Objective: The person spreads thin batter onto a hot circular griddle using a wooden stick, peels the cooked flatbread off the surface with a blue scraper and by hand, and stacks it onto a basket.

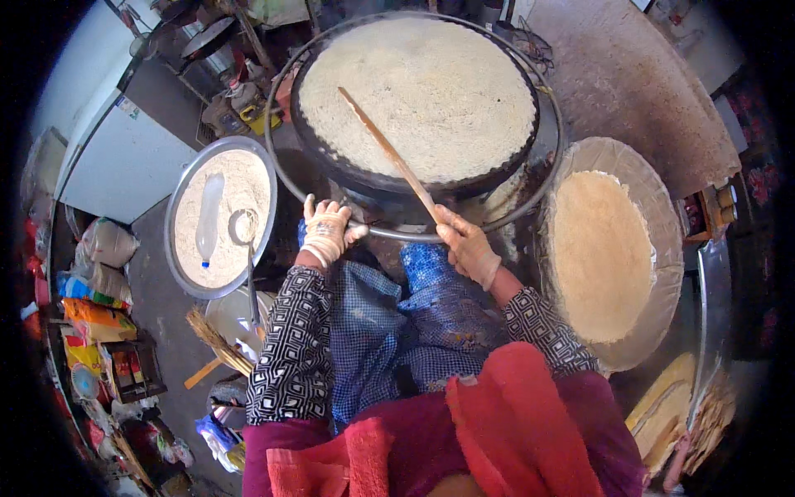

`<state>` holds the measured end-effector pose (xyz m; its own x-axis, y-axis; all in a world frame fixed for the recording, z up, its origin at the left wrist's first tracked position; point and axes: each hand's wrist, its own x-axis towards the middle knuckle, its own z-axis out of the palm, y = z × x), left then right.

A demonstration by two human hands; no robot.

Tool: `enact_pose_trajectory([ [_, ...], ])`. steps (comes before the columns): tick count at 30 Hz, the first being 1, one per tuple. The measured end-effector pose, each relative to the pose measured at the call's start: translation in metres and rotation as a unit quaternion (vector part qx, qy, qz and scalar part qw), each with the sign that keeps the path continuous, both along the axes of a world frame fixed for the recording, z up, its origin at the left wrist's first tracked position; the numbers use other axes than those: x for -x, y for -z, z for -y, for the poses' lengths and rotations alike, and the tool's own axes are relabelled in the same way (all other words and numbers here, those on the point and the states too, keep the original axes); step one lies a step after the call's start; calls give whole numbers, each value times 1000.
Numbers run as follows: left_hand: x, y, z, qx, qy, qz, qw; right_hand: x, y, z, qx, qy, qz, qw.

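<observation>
My right hand (472, 251), in a thin pale glove, is closed round the near end of a long flat wooden stick (385, 149). The stick slants up and left across a large round griddle (331, 166), its far tip over the pale, grainy layer (431, 74) covering the top. Whether the tip touches that layer I cannot tell. A metal ring (406, 235) runs round the griddle. My gloved left hand (328, 232) is curled over the ring's near left side, with the thumb toward the right.
At left, a metal basin (176, 261) of pale meal holds a clear plastic bottle (210, 217) and a ladle (252, 269). A wide lined basin (667, 290) of tan meal stands at right. Lower left are a straw brush (219, 341) and bagged goods (99, 321); flat sheets (662, 406) lie lower right.
</observation>
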<state>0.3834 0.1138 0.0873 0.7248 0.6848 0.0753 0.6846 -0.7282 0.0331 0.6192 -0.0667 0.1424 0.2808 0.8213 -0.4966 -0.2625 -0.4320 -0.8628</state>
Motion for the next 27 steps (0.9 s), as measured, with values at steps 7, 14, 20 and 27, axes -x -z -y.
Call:
enact_pose_trajectory([
  [7,-64,10,57,31,59,16,998,-142,33,-26,81,-142,661,732],
  [14,-8,7,-6,-87,-65,-8,994,-219,73,-65,102,19,608,787],
  [20,-41,8,17,-38,-55,-137,988,-147,112,-55,-137,131,136,972],
  [27,-83,-9,76,57,-37,-44,997,-64,84,-12,-176,27,-31,984],
])
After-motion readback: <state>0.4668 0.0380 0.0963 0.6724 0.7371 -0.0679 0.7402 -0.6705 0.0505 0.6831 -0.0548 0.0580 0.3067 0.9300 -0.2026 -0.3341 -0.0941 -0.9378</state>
